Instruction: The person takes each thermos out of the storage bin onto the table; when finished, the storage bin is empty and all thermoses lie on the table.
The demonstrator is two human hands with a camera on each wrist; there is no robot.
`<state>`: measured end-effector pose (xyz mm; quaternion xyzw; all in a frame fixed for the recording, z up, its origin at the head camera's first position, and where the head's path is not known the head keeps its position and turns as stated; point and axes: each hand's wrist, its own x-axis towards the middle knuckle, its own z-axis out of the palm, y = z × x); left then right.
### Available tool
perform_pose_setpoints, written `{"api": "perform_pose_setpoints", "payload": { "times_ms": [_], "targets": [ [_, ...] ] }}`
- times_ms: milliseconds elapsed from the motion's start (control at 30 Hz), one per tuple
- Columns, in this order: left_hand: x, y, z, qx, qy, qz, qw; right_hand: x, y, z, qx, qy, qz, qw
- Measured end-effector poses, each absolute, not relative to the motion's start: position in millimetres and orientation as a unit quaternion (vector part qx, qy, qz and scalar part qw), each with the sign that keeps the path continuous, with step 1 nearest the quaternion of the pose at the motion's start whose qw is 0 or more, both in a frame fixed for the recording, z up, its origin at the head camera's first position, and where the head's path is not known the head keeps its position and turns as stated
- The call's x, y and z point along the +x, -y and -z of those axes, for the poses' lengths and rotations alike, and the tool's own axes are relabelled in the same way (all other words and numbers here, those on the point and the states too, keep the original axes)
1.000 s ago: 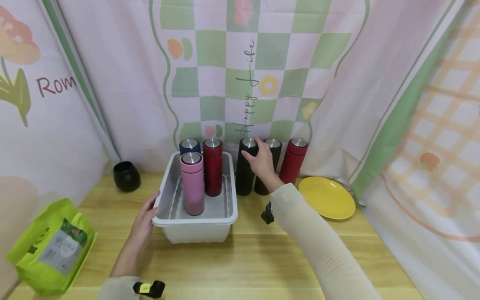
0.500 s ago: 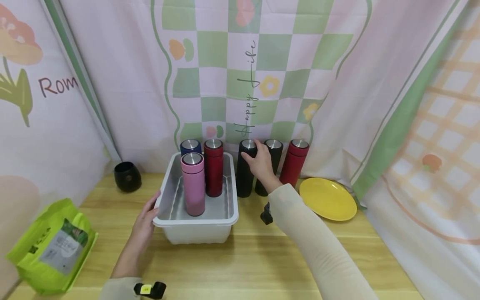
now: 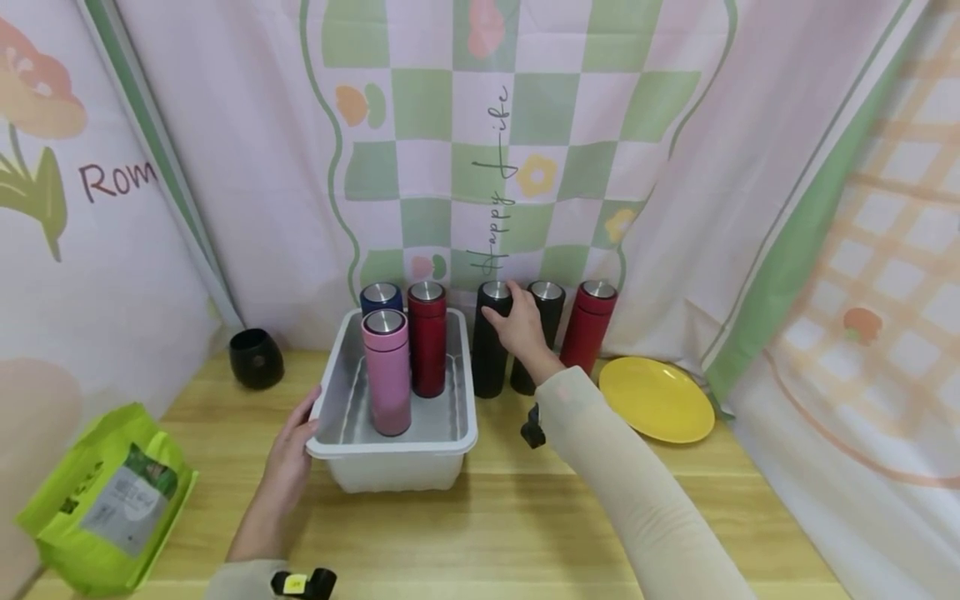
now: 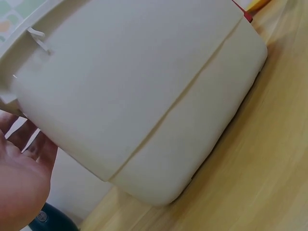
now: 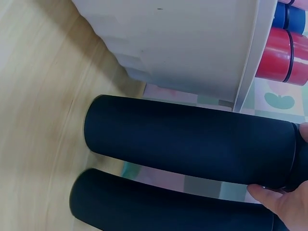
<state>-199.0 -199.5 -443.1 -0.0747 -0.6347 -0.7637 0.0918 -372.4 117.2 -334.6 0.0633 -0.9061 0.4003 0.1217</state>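
My right hand (image 3: 521, 327) grips a black thermos bottle (image 3: 490, 358) near its silver-topped lid. The bottle stands upright on the table, just right of a white plastic bin (image 3: 386, 467). In the right wrist view, fingertips show at the lid end of this black thermos (image 5: 192, 139), and a second black thermos (image 5: 168, 204) lies alongside it. My left hand (image 3: 288, 450) holds the bin's left rim near the front corner; in the left wrist view its fingers (image 4: 41, 149) are partly hidden by the bin wall. Inside the bin stand pink (image 3: 388, 387), red (image 3: 427, 350) and blue (image 3: 381, 298) thermoses.
Another red thermos (image 3: 587, 329) stands right of the second black one. A yellow plate (image 3: 657, 400) lies at the right. On the left are a black cup (image 3: 256, 358) and a green bag (image 3: 112, 500). A printed curtain (image 3: 540, 125) hangs behind.
Both hands keep their places on the bin and the black thermos. The head view has shifted very slightly; nothing else visibly moves.
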Motion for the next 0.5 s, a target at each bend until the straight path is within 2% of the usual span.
{"api": "perform_pose_setpoints", "payload": {
  "times_ms": [500],
  "targets": [
    [-197.5, 196.7, 439.3, -0.058, 0.632, 0.767, 0.089, -373.9, -119.3, 330.3, 0.069, 0.913, -0.391, 0.093]
  ]
}}
